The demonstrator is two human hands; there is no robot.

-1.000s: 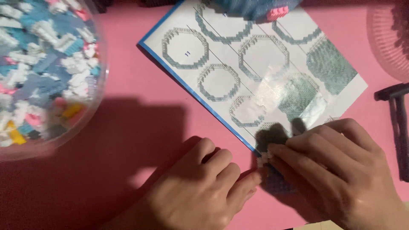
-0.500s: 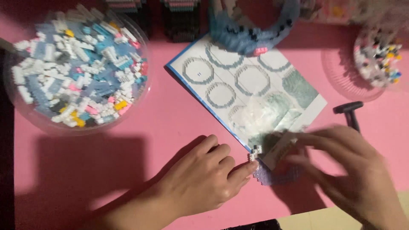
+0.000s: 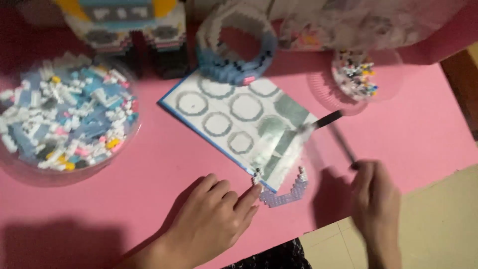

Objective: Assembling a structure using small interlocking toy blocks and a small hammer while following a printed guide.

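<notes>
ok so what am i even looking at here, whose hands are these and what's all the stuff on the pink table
There is no machine here: a person wears a camera on the head, so you look down at their own two hands. The left hand lies flat on the pink table, its fingertip at a small curved lilac brick piece. The right hand holds a thin dark tool, blurred. Between them lies an instruction sheet with ring drawings. A clear bowl of loose bricks is at the left, a smaller dish of bits at the right, and a built blue ring at the back.
</notes>
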